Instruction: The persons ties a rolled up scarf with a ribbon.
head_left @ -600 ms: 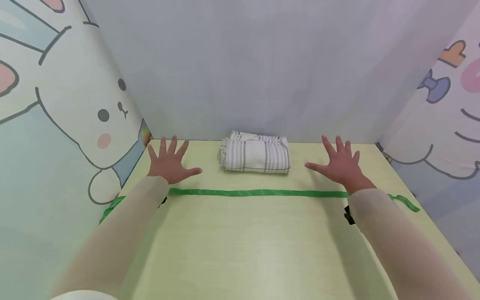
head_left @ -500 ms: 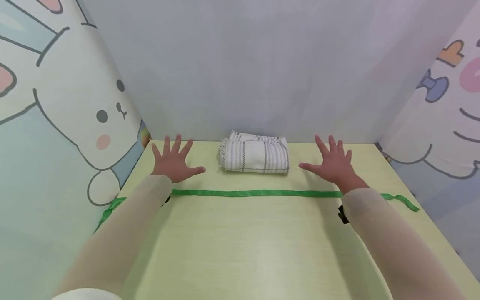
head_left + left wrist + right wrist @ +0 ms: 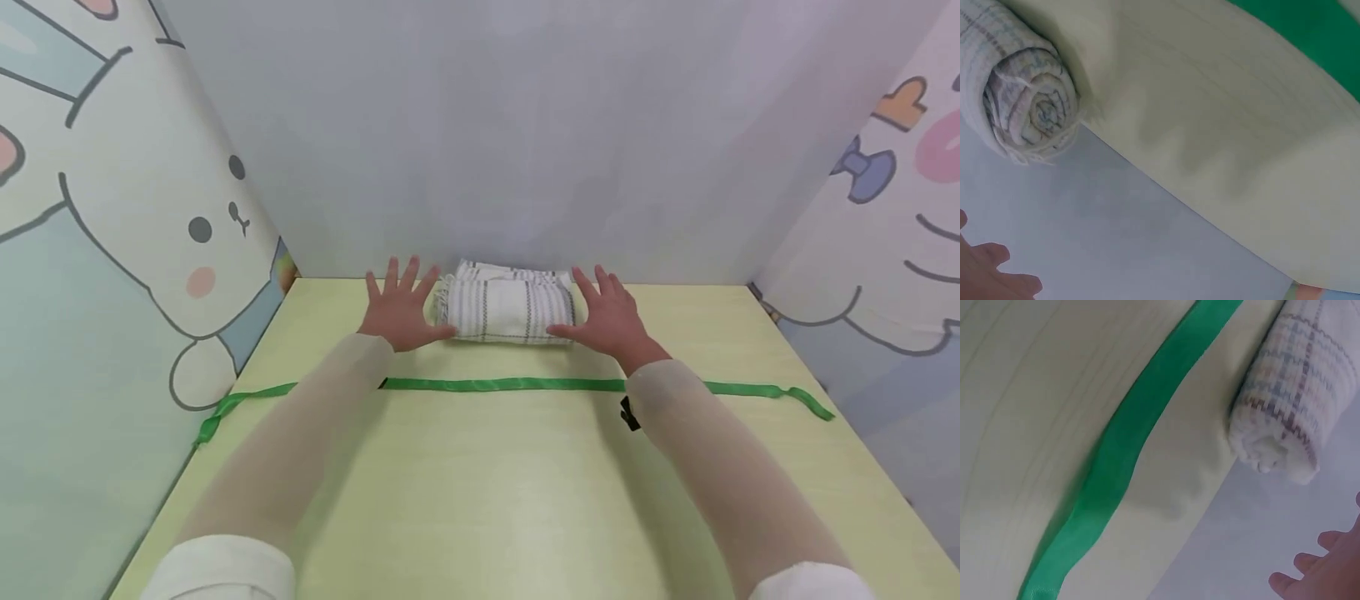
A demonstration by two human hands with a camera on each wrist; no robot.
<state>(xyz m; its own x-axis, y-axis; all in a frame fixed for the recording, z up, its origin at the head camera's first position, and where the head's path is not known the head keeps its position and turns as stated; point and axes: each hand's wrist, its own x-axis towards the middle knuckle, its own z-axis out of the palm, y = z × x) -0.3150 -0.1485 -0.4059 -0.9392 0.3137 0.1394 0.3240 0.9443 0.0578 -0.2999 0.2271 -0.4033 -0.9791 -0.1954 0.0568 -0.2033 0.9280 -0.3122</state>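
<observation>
A rolled white towel (image 3: 510, 308) with grey stripes lies near the back of the table. Its fringed left end shows a spiral of layers in the left wrist view, where the towel roll (image 3: 1035, 106) is at upper left. My left hand (image 3: 401, 312), fingers spread, is beside that end, its thumb overlapping the towel's lower left corner in the head view. My right hand (image 3: 609, 321) is spread at the other end, thumb across the towel's lower right corner. In the right wrist view the towel's other end (image 3: 1291, 419) appears above my fingertips (image 3: 1307, 562). Neither hand grips anything.
A green ribbon (image 3: 502, 384) runs across the pale wooden table (image 3: 480, 483) in front of the towel. The grey back wall (image 3: 480, 142) rises right behind it. Side walls with cartoon prints, including a rabbit (image 3: 150, 208), stand left and right.
Both hands have moved inward, left hand to the right and right hand to the left, from well apart to the towel's two ends. The towel stays in place on the table.
</observation>
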